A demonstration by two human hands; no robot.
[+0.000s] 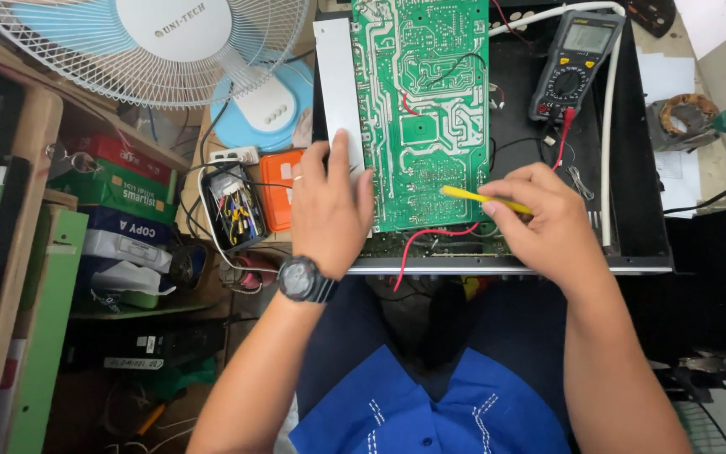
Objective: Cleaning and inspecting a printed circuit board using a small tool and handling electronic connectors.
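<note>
Solder-side up, a green circuit board point(420, 109) lies with its long axis running away from the person, its near edge just above the front rim of a black metal chassis point(632, 227). The left hand point(327, 210) rests flat on the board's near left corner, fingers point(339, 155) stretched out and closed on nothing, overlapping a white strip point(338, 76) along the left edge. The right hand point(544, 223) pinches a slim yellow tool point(481, 198) between thumb and fingertips; the tool lies nearly level, its tip pointing left onto the board near the lower right corner. A red wire point(418, 244) loops beneath. A multimeter point(576, 63) sits at the far right inside the chassis, leaving bare black floor between it and the right hand. An orange box point(281, 189) crowds the left.
</note>
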